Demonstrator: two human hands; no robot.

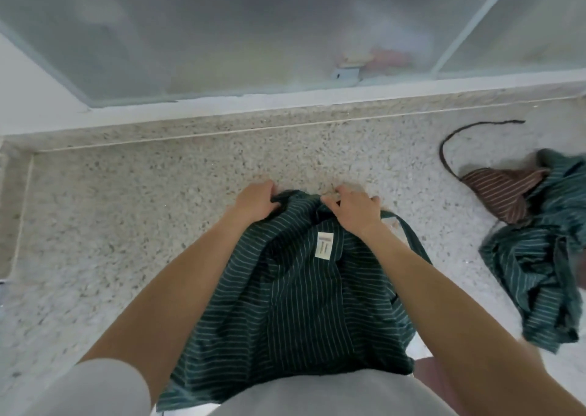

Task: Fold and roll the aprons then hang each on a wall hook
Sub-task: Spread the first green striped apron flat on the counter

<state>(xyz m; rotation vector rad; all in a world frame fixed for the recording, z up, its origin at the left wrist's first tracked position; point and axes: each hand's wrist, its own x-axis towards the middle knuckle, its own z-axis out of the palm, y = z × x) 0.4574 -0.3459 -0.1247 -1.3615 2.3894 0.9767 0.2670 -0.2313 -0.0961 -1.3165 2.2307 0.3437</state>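
The green striped apron [295,295] lies on the speckled table [126,225] with its long axis running from the person's body toward the frosted window [222,35], far edge pointing at the window. The left hand [258,201] and the right hand [353,211] each grip that bunched far edge, fingers curled into the cloth, close together. A white label [325,245] shows just beside the right hand. Well to the apron's right lies a heap: a brown striped apron [501,193] partly on another green apron [536,273].

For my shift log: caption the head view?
Both hands, left and right, grip green apron on counter.
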